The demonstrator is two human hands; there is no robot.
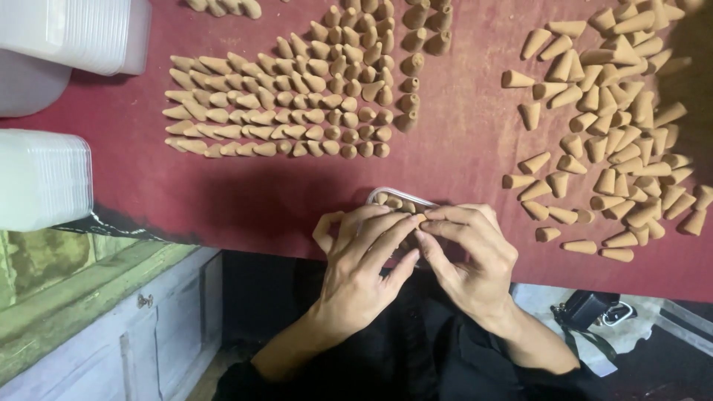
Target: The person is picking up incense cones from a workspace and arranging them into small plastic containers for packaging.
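A small clear container (391, 199) is held at the near edge of the red table (460, 148) by both the left hand (364, 256) and the right hand (464, 252), fingers curled shut around it — a few tan cones are seen inside. Right of the container a loose heap of cones (616, 126) is left; beyond it, laid-out rows of cones (297, 104).

Left hand (364, 260) and right hand (468, 256) meet at the fingertips, fingers curled inward. Both forearms angle in from below.
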